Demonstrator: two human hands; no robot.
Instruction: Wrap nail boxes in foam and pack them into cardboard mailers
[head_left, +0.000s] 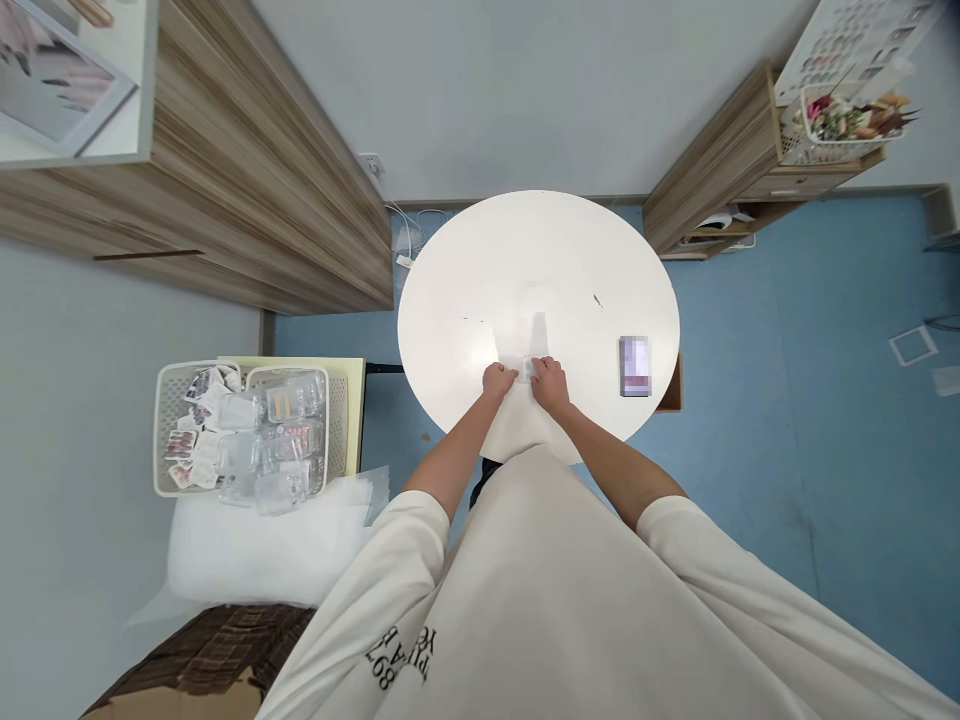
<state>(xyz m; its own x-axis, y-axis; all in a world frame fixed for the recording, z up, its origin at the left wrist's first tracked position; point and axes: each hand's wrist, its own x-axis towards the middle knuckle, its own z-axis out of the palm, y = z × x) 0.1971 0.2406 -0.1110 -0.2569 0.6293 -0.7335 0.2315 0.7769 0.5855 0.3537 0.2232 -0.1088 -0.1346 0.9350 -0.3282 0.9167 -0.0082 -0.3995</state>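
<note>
Near the front of the round white table (465, 270), my two hands meet over a small clear plastic packet (527, 368). My left hand (498, 380) is closed, with its fingertips pinched at the packet's left edge. From the other side, my right hand (551, 384) grips the packet between thumb and fingers. The packet's contents are too small and pale to make out. A flat rectangular thing (635, 366) with a blurred-out top lies on the table to the right of my right hand.
At left, white baskets (160, 430) of clear plastic packs and printed cards sit on a yellowish stand (354, 400), beside white wrapping material (240, 550). Wooden cabinets (285, 180) rise at back left. A shelf unit (739, 160) bearing a flower basket (814, 150) stands at back right.
</note>
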